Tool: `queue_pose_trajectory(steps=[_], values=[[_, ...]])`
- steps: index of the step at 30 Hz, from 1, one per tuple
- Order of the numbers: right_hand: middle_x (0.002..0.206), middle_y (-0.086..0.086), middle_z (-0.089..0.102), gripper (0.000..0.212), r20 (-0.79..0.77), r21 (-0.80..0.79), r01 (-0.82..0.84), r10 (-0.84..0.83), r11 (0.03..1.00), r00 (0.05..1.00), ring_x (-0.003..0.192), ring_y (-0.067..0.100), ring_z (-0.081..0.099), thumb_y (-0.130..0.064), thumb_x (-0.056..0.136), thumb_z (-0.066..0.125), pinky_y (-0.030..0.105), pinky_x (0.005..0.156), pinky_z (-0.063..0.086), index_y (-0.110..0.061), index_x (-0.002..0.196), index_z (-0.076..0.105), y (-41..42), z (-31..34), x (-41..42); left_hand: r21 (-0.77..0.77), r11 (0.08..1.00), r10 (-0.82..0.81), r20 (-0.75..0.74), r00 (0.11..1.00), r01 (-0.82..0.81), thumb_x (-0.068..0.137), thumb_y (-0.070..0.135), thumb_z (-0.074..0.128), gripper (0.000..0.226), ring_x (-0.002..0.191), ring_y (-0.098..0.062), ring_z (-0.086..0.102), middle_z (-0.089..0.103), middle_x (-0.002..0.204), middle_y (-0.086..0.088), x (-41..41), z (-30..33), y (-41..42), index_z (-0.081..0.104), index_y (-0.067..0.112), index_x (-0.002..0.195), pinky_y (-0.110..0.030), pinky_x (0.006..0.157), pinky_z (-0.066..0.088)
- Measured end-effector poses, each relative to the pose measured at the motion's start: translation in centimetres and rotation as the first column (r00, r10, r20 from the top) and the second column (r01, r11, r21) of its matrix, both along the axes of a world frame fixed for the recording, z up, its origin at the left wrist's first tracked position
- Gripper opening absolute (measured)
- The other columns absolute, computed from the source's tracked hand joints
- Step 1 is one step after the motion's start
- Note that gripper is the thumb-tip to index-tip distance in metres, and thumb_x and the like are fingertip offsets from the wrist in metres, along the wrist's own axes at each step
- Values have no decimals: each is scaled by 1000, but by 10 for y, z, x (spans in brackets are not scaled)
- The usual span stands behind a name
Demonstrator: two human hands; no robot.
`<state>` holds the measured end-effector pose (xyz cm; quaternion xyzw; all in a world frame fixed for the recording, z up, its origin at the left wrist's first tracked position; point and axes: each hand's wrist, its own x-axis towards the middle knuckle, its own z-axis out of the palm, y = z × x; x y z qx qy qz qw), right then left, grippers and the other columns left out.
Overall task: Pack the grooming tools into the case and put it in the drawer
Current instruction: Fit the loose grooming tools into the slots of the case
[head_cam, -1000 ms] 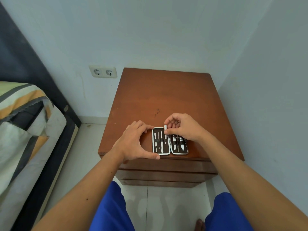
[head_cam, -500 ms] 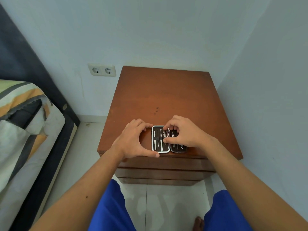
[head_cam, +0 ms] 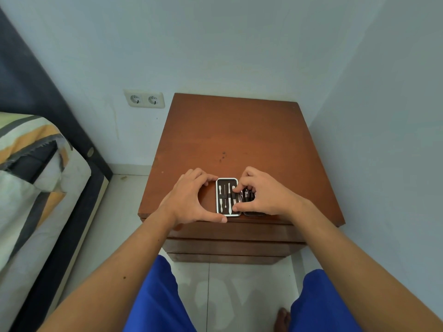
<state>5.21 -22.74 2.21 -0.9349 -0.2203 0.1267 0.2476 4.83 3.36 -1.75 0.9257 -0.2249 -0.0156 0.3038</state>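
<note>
The grooming case (head_cam: 224,197) lies open and flat near the front edge of the brown nightstand (head_cam: 235,135). Its left half shows several white tools under a dark strap. My left hand (head_cam: 189,200) clasps the case's left side, with the thumb at the front corner and the fingers at the back corner. My right hand (head_cam: 261,195) covers most of the right half. Its fingertips pinch a metal grooming tool (head_cam: 247,194) down at the case's middle. Most of that tool is hidden under the fingers.
Closed drawer fronts (head_cam: 230,245) stack below the nightstand top. A double wall socket (head_cam: 144,99) sits to the left of the stand, and a bed (head_cam: 31,176) with a striped cover fills the left side. A wall (head_cam: 383,140) stands close on the right. My blue-clad knees are below.
My right hand has dropped from above the case's hinge, where it held a silver tool upright, down onto the case. The left hand has kept its hold.
</note>
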Motion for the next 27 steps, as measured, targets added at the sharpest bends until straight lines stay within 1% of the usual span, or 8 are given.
queue_pose_trajectory(steps=[5,9,13,15,20,23,25,27], values=[[113,-19,49,46,8,103,70,-71,992,997,104,0,54,-53,73,88,20,91,47,-35,112,73,-7,0,-7,1,1000,-9,3,1000,9,46,92,81,116,104,-8,48,49,109,20,1,0,0,60,30,141,-33,100,43],[111,-16,56,42,85,218,244,-268,945,960,104,-2,57,-46,77,88,12,86,43,-33,113,73,-27,-8,-16,-12,1000,-9,-4,1000,9,45,97,77,116,104,-9,50,49,109,21,1,0,0,60,32,140,-36,100,46],[106,-12,60,44,126,235,422,-458,875,880,101,4,55,-48,80,84,8,81,37,-30,119,74,-47,-23,-30,-17,1000,-14,-14,1000,14,46,97,76,116,106,-8,49,47,110,24,1,1,1,59,33,141,-36,102,45],[105,-13,59,39,111,217,442,-472,870,874,102,6,50,-50,83,81,6,83,34,-31,116,75,-49,-26,-37,-19,1000,-16,-20,1000,15,46,96,78,115,107,-7,48,46,110,25,0,1,1,58,34,142,-35,102,44],[101,-10,68,26,24,251,476,-497,843,867,91,8,57,-36,87,81,14,78,40,-27,112,77,-36,-29,-39,-18,1000,-5,-15,1000,5,46,93,81,114,105,-5,47,47,110,24,-1,3,1,59,33,141,-32,100,44],[95,-3,79,26,-235,367,563,-512,741,827,88,18,72,-22,90,80,32,82,57,-20,114,72,-36,-21,-29,-25,1000,4,-22,1000,-5,44,95,80,117,105,-5,48,47,110,24,0,3,1,59,32,141,-32,100,45],[95,8,81,28,-398,429,592,-446,682,802,88,28,75,-12,93,77,46,84,60,-12,118,66,-34,-13,-22,-24,1000,9,-26,1000,-9,44,96,80,117,106,-4,48,47,111,23,-1,2,1,59,33,141,-31,99,45],[96,12,81,24,-413,407,592,-437,696,799,85,27,76,-7,95,73,49,85,61,-12,117,66,-35,-7,-11,-27,1000,8,-22,1000,-9,44,95,80,116,105,-4,48,47,111,23,-1,2,1,59,33,140,-30,98,45]])
